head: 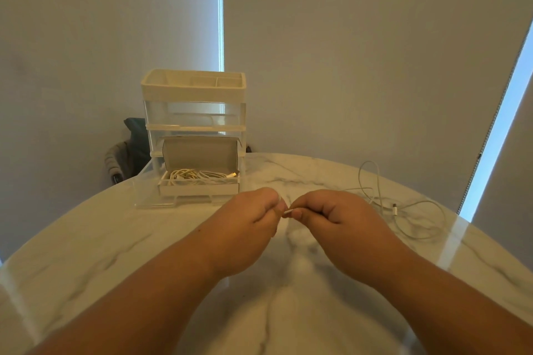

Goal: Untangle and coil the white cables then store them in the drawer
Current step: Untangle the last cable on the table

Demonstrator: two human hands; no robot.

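Forearms stretch over the marble tabletop (115,239); left hand (251,210) and right hand (328,210) both pinch one end of a white cable (288,212), its slack sprawled to the right. Coiling looks barely begun, and even loops come next. Coiled cables (196,175) sit in the open drawer (144,196), far left.
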